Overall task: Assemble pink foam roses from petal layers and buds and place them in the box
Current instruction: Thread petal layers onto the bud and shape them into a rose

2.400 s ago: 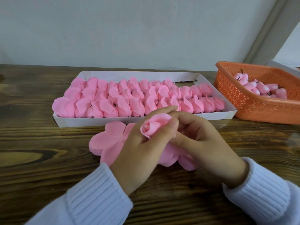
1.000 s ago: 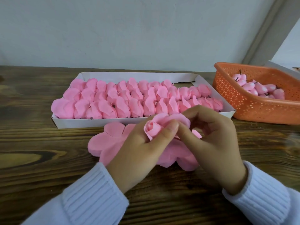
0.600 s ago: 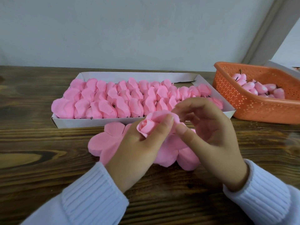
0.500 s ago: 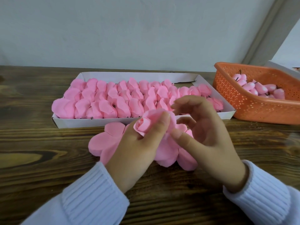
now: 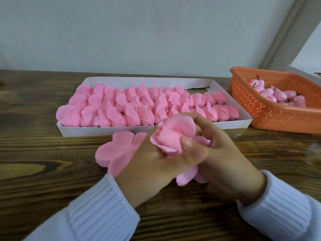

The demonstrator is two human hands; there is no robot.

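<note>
- Across the foreground, a dark wooden bench is spread.
- At its far side a shallow white cardboard box is set, packed with rows of pink foam roses.
- Right of it, pink foam buds are heaped in an orange perforated plastic basket.
- Before the box, flat pink foam petal layers are laid.
- Above them, a wrapped pink foam rose is clasped in the grip of the left hand and the right hand.

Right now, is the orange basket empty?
No, the orange basket holds a pile of pink buds.
</note>
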